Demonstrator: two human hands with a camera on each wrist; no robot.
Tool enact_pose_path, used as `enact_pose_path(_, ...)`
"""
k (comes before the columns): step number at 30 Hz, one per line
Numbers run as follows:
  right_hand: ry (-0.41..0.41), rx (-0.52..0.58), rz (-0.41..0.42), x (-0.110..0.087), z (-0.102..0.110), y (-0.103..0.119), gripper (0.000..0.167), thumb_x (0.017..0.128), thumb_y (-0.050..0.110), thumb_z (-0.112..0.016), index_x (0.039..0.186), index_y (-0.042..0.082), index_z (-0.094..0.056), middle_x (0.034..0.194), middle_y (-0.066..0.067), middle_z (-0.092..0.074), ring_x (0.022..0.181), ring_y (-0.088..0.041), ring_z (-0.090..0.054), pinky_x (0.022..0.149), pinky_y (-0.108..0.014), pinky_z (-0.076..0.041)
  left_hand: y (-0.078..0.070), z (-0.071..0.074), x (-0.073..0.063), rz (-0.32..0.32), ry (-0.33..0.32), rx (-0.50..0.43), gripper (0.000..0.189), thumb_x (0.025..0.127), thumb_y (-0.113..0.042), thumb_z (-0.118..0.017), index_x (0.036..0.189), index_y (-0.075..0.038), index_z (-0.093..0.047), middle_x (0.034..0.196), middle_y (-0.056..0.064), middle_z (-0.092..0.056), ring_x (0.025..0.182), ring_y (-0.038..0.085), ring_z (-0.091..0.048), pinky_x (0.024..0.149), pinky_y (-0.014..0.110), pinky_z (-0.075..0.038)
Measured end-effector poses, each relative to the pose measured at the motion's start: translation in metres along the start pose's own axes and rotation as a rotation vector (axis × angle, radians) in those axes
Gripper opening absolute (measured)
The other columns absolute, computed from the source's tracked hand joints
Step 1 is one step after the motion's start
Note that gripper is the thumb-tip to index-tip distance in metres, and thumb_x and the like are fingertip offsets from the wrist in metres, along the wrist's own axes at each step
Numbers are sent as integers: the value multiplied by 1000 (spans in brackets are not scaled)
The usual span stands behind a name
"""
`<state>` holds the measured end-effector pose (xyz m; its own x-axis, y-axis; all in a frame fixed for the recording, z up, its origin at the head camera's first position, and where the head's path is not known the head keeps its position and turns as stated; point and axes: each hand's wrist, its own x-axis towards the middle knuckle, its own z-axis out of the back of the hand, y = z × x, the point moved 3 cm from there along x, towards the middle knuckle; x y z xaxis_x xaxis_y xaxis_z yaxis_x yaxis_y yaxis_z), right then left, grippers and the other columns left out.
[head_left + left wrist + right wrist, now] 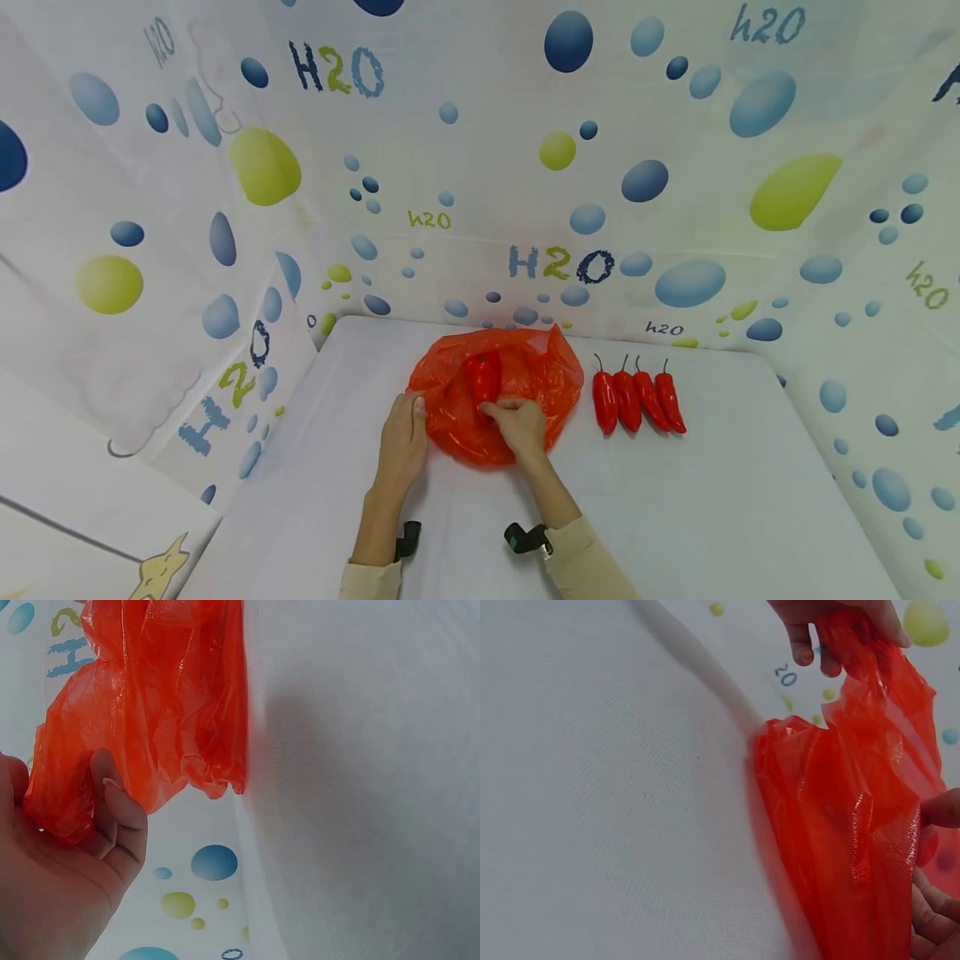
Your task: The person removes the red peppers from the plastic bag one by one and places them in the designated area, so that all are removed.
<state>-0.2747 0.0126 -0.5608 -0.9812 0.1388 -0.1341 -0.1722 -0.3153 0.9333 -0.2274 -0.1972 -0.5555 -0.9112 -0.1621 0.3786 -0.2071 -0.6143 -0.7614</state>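
Note:
A thin red plastic bag (457, 425) lies with its mouth spread open on the white table. My left hand (402, 437) grips the bag's left edge, a bunched fold of film between thumb and fingers in the left wrist view. Inside the mouth a red pepper (483, 377) points its stem end away from me. My right hand (522, 425) reaches over the bag's near rim and pinches the pepper's near end. In the right wrist view the bag (832, 817) hides part of the right fingers (934, 907).
Several long red peppers (628, 402) with dark stems lie side by side to the right of the bag. The white table (712, 517) meets a cloth backdrop (480, 167) printed with blue and green drops, behind it and at both sides.

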Motion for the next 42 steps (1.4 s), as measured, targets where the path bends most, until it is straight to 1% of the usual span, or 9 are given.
enact_pose_path(6,3,21,1,-1,6,0,23,90,34,-83,94,12,-83,80,-1,-75,80,-20,-67,74,-32,-60,-2,0,1,5,7,6,36,114,-28,-40,127,-1,-61,102,9,-56,94,26,-53,86,44,-50)
enact_pose_path(10,-7,27,-3,-3,9,3,24,90,33,-83,93,10,-83,79,-2,-75,78,-20,-67,75,-32,-60,-3,0,1,-25,-16,4,33,114,-25,-42,123,-1,-62,101,9,-56,92,26,-54,84,45,-49)
enact_pose_path(14,-22,42,-1,-4,13,5,25,89,33,-84,93,9,-83,78,-2,-75,76,-20,-69,75,-33,-60,-5,0,2,-40,-29,2,31,114,-24,-42,121,-1,-62,101,10,-56,92,26,-54,84,45,-50)
enact_pose_path(17,-26,54,-6,-4,15,2,26,88,34,-84,94,9,-83,78,-2,-75,75,-20,-70,74,-32,-60,-5,0,3,-37,-26,-2,32,114,-24,-42,122,0,-62,102,10,-57,93,27,-55,85,46,-50)
enact_pose_path(23,-44,60,-16,-6,21,-2,28,88,36,-85,98,10,-82,80,-1,-75,76,-18,-69,75,-31,-60,-6,0,2,-25,-13,-5,33,114,-26,-41,123,-1,-61,101,9,-56,93,26,-54,84,45,-49)
enact_pose_path(26,-44,78,2,-8,25,-1,29,88,35,-85,99,8,-82,81,-3,-75,77,-19,-70,75,-33,-61,-6,0,2,-22,-5,-9,35,114,-27,-41,123,-1,-61,104,10,-57,96,26,-55,87,46,-50)
enact_pose_path(31,-40,120,6,-12,32,0,28,88,32,-85,99,7,-81,84,-5,-76,78,-22,-71,75,-32,-61,-5,-1,1,-20,1,-9,35,114,-26,-41,125,0,-62,108,12,-59,100,28,-56,90,47,-50)
enact_pose_path(37,-68,80,-6,-16,39,-3,32,87,36,-86,100,7,-81,85,-4,-76,78,-19,-70,73,-30,-60,-4,-2,0,-21,-1,-10,32,114,-24,-42,125,0,-62,106,11,-59,99,27,-56,88,46,-50)
enact_pose_path(42,-83,58,0,-17,44,-6,33,88,36,-85,102,7,-81,85,-3,-76,78,-19,-70,73,-31,-60,-6,-1,-1,-23,-5,-12,34,114,-26,-42,124,0,-62,104,10,-57,96,25,-55,86,45,-50)
